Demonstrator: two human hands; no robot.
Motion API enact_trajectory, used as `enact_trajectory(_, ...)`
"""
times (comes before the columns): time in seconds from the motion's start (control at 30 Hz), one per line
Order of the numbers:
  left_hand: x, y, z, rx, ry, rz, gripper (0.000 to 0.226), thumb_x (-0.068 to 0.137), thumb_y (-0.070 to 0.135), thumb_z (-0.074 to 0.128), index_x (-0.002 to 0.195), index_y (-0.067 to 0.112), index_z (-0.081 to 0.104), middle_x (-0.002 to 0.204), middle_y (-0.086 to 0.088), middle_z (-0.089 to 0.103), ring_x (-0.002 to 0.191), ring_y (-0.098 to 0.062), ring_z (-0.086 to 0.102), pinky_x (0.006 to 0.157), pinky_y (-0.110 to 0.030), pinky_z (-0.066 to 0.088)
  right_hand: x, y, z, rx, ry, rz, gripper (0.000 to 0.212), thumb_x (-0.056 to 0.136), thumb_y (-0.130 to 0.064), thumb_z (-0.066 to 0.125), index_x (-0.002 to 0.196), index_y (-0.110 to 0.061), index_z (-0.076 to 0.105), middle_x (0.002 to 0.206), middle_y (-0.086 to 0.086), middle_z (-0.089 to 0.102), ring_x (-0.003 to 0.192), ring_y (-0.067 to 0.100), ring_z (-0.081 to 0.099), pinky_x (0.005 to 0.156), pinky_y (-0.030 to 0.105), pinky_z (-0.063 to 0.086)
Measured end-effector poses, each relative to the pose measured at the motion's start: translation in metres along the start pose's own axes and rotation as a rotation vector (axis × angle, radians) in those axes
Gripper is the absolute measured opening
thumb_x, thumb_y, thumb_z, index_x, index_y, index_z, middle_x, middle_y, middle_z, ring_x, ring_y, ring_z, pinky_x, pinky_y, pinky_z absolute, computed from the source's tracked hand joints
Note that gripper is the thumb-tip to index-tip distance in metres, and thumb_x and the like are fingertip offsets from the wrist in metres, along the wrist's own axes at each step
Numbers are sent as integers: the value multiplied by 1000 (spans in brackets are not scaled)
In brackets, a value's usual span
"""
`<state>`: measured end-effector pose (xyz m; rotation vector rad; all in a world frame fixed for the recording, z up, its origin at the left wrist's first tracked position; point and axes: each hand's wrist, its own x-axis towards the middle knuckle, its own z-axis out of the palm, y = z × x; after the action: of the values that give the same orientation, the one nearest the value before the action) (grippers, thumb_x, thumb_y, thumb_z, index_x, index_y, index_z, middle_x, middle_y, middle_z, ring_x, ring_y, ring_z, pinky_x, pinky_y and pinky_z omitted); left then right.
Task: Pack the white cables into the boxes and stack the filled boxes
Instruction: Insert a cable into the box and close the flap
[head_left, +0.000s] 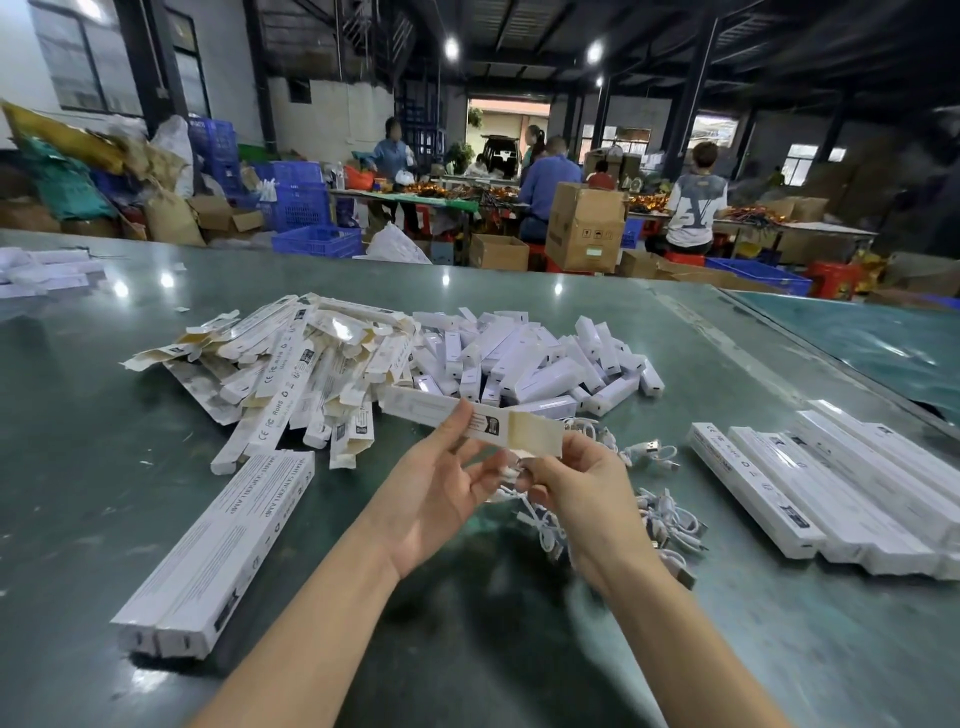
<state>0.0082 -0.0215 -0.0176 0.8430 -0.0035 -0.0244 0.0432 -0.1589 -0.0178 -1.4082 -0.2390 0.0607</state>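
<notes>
My left hand (439, 483) pinches a long white box (467, 418) between thumb and fingers, holding it level above the green table (78, 415). The box's open end flap points right. My right hand (582, 483) grips a coiled white cable (514, 467) just under that open end. More loose white cables (660, 514) lie on the table to the right of my hands. A row of filled long boxes (831, 488) lies at the right. Two long boxes (218, 551) lie side by side at the left.
A heap of flat unfolded boxes (291, 364) and a heap of small white boxes (524, 358) lie beyond my hands. White packets (47, 270) sit at the far left edge. Beyond the table are blue crates, cardboard cartons and several people at other tables.
</notes>
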Motion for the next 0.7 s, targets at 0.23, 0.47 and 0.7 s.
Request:
enact_trajectory(0.23,4,7,-10,-224,94,92,24,78,25,69,86,3,75,90,-14,73,76,-21,72,66,-24,58,-8,-2,4,-595,-167,-452,37,79,7,62,104,-20,68,94,2,68,75,6,62,74,17,50)
enact_trajectory(0.47,6,7,-12,-328,92,92,30,82,23,68,89,-5,76,100,-22,72,86,-30,73,68,-28,61,-9,0,5,-737,-90,-644,17,82,2,68,94,-9,70,88,0,65,68,-2,54,71,6,40)
enact_trajectory(0.7,6,9,-13,-20,136,66,57,71,49,70,110,8,66,92,-7,69,84,-19,61,68,-28,46,-12,-7,10,-42,-149,-214,12,95,-6,55,87,1,61,70,8,68,60,16,62,60,26,51)
